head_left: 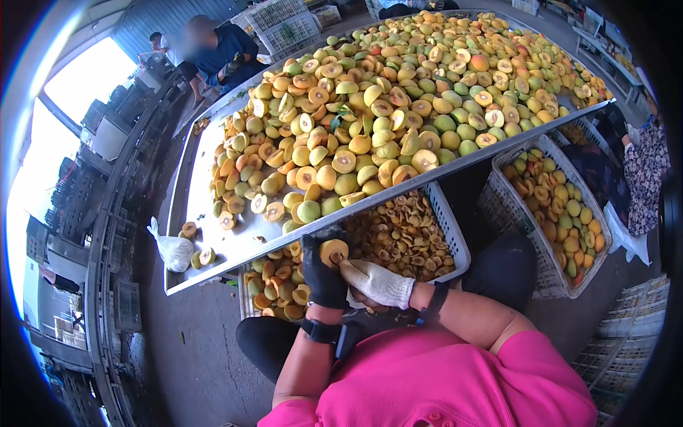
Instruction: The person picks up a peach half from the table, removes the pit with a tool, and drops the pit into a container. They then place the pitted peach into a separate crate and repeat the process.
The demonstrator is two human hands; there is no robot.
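Observation:
My left hand [322, 274], in a black glove, grips a halved peach [334, 250] with its cut face up, just below the metal table's front edge. My right hand [378, 282], in a white knit glove, presses against the fruit from the right; any tool in it is hidden. Both hands hover over a white plastic crate [455, 235] filled with pits and scraps. To the left, under the table, a second crate holds peach halves [277, 285].
A long metal table [206, 235] carries a big heap of halved and whole peaches [398, 92]. A knotted plastic bag [173, 249] lies at its near left corner. A crate of whole peaches [562, 206] stands right. A person in blue [224, 50] works far left; another sleeve [644, 171] is at right.

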